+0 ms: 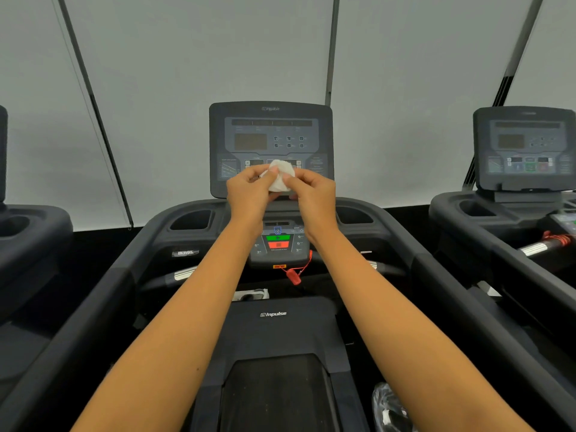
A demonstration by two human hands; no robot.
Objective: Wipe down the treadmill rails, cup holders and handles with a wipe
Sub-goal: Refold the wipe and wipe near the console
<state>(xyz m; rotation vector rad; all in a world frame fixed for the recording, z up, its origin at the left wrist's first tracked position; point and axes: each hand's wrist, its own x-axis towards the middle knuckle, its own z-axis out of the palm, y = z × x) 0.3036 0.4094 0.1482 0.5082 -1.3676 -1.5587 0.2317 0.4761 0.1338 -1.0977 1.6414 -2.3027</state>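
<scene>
Both hands — left hand (249,191) and right hand (313,191) — pinch a crumpled white wipe (278,179) between fingertips in front of the treadmill console (271,132), above its cup holders (191,220).

Grey blinds (187,57) behind and above the fingers (296,183). Red safety key (294,278) on its cord, directly below them. Neighbouring treadmill console (526,148) well to their right. Clear plastic bag (386,406) far below, rightward.
</scene>
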